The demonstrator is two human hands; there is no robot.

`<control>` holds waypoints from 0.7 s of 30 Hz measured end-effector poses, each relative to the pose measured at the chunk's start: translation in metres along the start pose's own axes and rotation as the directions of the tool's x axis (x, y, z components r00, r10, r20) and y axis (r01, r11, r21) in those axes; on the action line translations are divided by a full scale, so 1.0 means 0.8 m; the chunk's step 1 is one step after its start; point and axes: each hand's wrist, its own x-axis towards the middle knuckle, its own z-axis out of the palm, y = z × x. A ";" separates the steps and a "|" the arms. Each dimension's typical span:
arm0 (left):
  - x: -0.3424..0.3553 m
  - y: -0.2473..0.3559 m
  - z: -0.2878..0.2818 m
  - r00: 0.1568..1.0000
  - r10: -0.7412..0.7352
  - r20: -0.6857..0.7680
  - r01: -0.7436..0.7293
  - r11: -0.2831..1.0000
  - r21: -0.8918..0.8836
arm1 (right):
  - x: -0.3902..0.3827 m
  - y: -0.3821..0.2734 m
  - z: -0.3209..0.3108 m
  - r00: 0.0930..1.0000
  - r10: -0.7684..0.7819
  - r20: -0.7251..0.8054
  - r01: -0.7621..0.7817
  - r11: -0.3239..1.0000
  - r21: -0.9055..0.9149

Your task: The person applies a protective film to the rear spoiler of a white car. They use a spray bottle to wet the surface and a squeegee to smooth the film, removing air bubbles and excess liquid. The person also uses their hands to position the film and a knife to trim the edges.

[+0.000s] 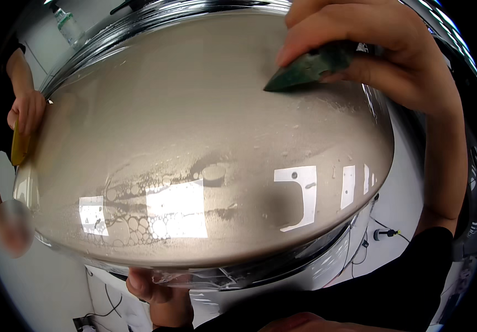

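A glossy beige car panel (211, 119) fills the middle, with clear film (200, 276) over it; bubbles and wet streaks show under the film towards the near side. My right hand (371, 44) grips a dark green squeegee (310, 69), whose pointed tip touches the panel's upper right. At the near edge, my left hand (161, 293) is closed at the loose film hanging there; some of its fingers are hidden behind the film and the panel's rim.
Along the left edge, another person's hand (28, 110) holds a yellow squeegee (21, 145); a blurred hand (14, 232) shows below it. A spray bottle (67, 25) stands at the far left. Cables and a black connector (385, 234) lie on the pale floor.
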 end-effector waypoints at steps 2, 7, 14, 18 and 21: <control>0.000 -0.002 -0.006 0.999 0.007 0.051 -0.012 0.996 0.085 | 0.010 0.016 0.006 0.991 -0.123 -0.047 0.126 0.990 0.065; -0.030 0.008 -0.021 0.987 0.054 0.154 -0.092 0.964 0.248 | 0.056 -0.065 -0.009 0.950 0.305 0.061 -0.256 0.879 -0.403; -0.027 0.010 -0.016 0.995 0.033 0.095 -0.054 0.974 0.221 | 0.039 0.017 -0.032 0.923 -0.068 0.379 0.362 0.489 -0.794; -0.022 0.027 -0.009 0.999 0.042 0.001 -0.042 0.973 0.227 | 0.036 0.007 0.006 0.884 0.438 -0.163 -0.447 0.689 -0.571; -0.023 0.035 -0.001 0.993 0.005 -0.119 0.018 0.981 0.191 | 0.016 0.035 -0.002 0.970 0.110 -0.215 -0.233 0.670 -0.705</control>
